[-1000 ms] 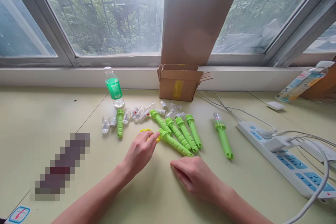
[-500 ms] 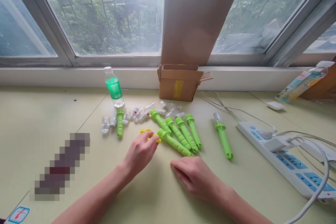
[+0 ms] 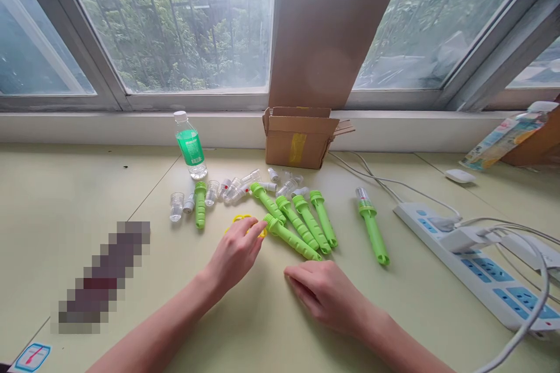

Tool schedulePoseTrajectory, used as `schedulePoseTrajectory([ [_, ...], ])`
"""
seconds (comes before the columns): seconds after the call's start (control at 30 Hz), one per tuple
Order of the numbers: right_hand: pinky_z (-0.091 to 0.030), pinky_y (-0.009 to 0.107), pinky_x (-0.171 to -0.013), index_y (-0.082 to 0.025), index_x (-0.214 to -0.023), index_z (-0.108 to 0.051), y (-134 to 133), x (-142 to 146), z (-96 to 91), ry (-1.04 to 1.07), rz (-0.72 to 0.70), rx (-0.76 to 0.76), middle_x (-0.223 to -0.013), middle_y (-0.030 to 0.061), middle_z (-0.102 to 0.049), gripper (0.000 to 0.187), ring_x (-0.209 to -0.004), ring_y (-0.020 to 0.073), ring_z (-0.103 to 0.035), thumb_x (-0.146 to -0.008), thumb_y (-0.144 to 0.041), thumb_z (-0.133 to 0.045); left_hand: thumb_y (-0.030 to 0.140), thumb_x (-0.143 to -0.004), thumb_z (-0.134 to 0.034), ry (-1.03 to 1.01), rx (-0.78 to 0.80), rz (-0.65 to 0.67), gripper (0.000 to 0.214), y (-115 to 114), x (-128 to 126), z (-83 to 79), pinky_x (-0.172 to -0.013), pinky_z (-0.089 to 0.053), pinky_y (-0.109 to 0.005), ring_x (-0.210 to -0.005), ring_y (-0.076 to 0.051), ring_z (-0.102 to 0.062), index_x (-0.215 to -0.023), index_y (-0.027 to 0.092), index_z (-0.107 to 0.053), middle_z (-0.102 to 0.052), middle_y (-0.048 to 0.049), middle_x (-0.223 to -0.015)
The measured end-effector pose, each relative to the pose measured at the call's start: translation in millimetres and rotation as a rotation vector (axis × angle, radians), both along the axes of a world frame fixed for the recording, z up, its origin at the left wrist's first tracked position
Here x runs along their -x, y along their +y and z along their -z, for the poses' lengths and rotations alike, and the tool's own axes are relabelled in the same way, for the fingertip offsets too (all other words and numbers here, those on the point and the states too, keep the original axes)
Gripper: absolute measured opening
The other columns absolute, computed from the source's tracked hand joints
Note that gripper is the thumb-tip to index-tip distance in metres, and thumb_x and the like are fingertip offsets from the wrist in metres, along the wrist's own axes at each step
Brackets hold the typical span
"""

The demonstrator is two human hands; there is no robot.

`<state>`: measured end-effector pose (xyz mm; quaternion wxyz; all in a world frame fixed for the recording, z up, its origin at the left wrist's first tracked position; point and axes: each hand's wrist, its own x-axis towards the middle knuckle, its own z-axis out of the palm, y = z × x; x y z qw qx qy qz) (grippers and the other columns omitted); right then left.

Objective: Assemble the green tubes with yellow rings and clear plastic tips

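Note:
My left hand (image 3: 236, 247) is low over a thin yellow plastic loop (image 3: 242, 217), its fingers slightly apart. The loop lies on the table, partly hidden behind the fingers. Just right of those fingertips is the threaded end of a green plastic handle (image 3: 294, 239). Several similar green handles (image 3: 297, 222) lie slanted beyond it. My right hand (image 3: 326, 291) rests on the table in front of them, fingers curled in, with nothing visible in them. Off to the right lies a green handle with a clear tip (image 3: 373, 227) fitted on its end.
Clear ribbed caps (image 3: 176, 207) and small white pieces (image 3: 273, 174) lie behind the handles. One green handle (image 3: 200, 207) is apart on the left. A green-labelled bottle (image 3: 191, 148) and cardboard box (image 3: 297, 140) stand behind. A power strip (image 3: 464, 274) with cables is at right.
The yellow loop has shifted slightly left and now sits more behind my left hand. Left fingertips have moved a little and spread slightly. My right hand has stayed still.

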<state>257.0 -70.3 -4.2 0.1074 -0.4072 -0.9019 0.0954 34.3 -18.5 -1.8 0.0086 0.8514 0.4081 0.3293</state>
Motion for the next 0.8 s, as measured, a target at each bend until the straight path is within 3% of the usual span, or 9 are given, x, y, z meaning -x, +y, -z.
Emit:
schedulePoseTrajectory([
  [0.33,-0.025,0.026,-0.056,-0.020,-0.077,-0.050,0.2,0.9,-1.3,-0.020,0.003,0.009,-0.065,-0.0003,-0.055,0.015,-0.057,0.0119,-0.042,-0.087,-0.012,-0.042,0.004,-0.089,-0.040,-0.003,0.045,0.051,0.038,-0.9,-0.2,1.9,-0.079,-0.052,-0.037,-0.092,-0.021,-0.061,-0.124,0.019,-0.043,-0.063,-0.0090,-0.102],
  [0.5,-0.026,0.026,-0.057,-0.019,-0.078,-0.051,0.8,0.8,-2.2,0.002,0.005,0.007,-0.065,-0.0002,-0.055,0.015,-0.057,0.0118,-0.042,-0.087,-0.012,-0.042,0.002,-0.089,-0.035,-0.024,0.020,0.055,0.037,-0.6,0.4,4.5,-0.075,-0.051,-0.035,-0.086,-0.020,-0.061,-0.121,0.018,-0.045,-0.064,-0.0080,-0.091],
  [0.8,-0.026,0.026,-0.056,-0.019,-0.076,-0.053,0.7,0.6,-1.7,0.025,0.004,-0.016,-0.063,-0.0002,-0.055,0.017,-0.056,0.0121,-0.043,-0.088,-0.013,-0.042,0.011,-0.088,-0.045,0.116,0.037,0.024,0.019,-1.4,-4.1,1.5,-0.074,-0.050,-0.034,-0.083,-0.019,-0.059,-0.104,0.019,-0.050,-0.063,-0.0063,-0.093],
])
